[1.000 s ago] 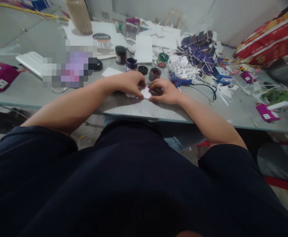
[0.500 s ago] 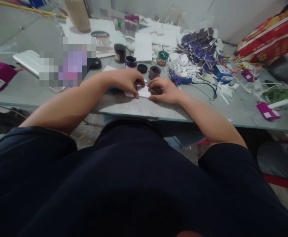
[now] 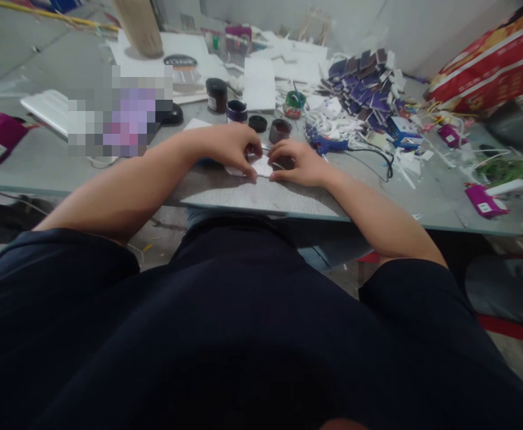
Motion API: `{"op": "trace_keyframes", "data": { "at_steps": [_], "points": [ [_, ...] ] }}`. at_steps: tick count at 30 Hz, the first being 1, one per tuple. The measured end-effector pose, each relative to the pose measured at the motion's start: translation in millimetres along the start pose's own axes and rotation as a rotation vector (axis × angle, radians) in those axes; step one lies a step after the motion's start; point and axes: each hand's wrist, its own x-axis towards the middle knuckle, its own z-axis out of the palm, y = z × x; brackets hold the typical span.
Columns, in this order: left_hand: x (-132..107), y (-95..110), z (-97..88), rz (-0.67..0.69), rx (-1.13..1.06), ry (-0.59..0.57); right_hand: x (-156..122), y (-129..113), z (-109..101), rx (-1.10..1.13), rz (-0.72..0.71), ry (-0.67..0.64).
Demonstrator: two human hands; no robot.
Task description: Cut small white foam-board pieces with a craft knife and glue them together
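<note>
Since the frame of half a second ago, the thumb of the left hand (image 3: pixel 234 146) has moved slightly toward the right hand (image 3: pixel 304 165). Largest is the grey table (image 3: pixel 261 196), with a heap of dark purple pieces (image 3: pixel 360 83) at two o'clock from the hands; both hands are narrow, and their fingertips hold a small white piece (image 3: pixel 262 166). This piece is near the table's front edge, between the right hand at three o'clock and the left toward ten, while a dark cup (image 3: pixel 280 132) stands at its one o'clock.

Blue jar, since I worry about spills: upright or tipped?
Upright: the blue jar stands with its top facing up, beyond the left hand.
</note>
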Motion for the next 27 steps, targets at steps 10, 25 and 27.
{"op": "trace_keyframes", "data": {
  "at_steps": [10,25,27],
  "points": [
    [-4.8,13.8,3.0,-0.034,0.028,0.053,-9.2,4.6,-10.7,-0.082,0.037,-0.014],
    [-2.2,10.5,3.8,-0.045,-0.012,0.055,-14.2,0.1,-18.7,-0.155,0.160,-0.055],
    [-0.7,8.2,4.4,-0.034,-0.006,0.057,-16.3,-0.1,-25.4,-0.085,0.165,-0.076]
  ]
}}
